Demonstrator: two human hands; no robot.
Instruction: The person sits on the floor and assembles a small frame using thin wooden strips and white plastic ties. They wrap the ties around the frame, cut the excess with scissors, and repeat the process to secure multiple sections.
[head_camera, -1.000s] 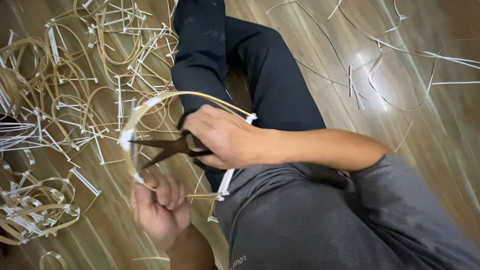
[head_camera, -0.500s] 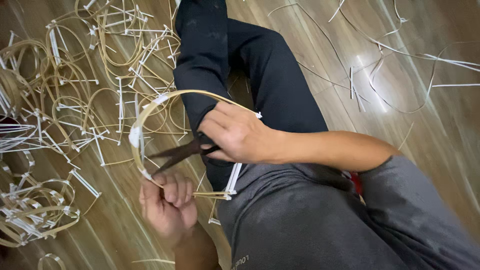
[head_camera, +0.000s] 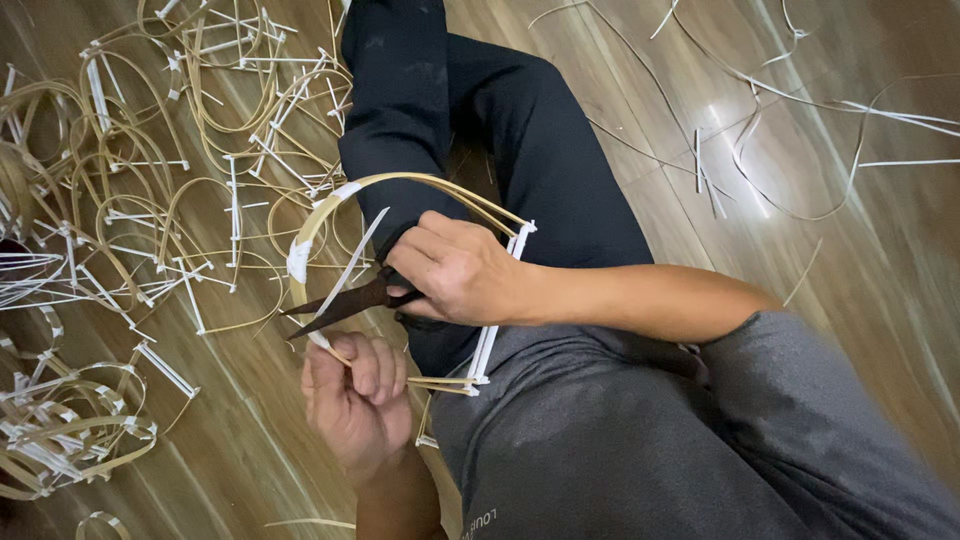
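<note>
My right hand (head_camera: 455, 272) grips dark scissors (head_camera: 345, 303), whose blades point left and are slightly apart at a loose white tape strip (head_camera: 358, 255). That strip hangs off a bent bamboo-strip loop (head_camera: 400, 183), bound with white tape at its corners. My left hand (head_camera: 352, 395) is closed on the loop's lower edge, just below the scissor tips. The loop rests over my lap, against my black trouser leg (head_camera: 520, 130).
Many similar bamboo loops with white tape (head_camera: 150, 210) lie piled on the wooden floor (head_camera: 850, 280) to the left. Loose thin strips and white offcuts (head_camera: 760, 170) are scattered at the upper right. My grey shirt (head_camera: 650, 440) fills the lower right.
The loop has turned slightly and shifted right. The scissors moved in towards its taped left side, and a white tape strip now stands free by the blades. My left hand stayed on the lower edge.
</note>
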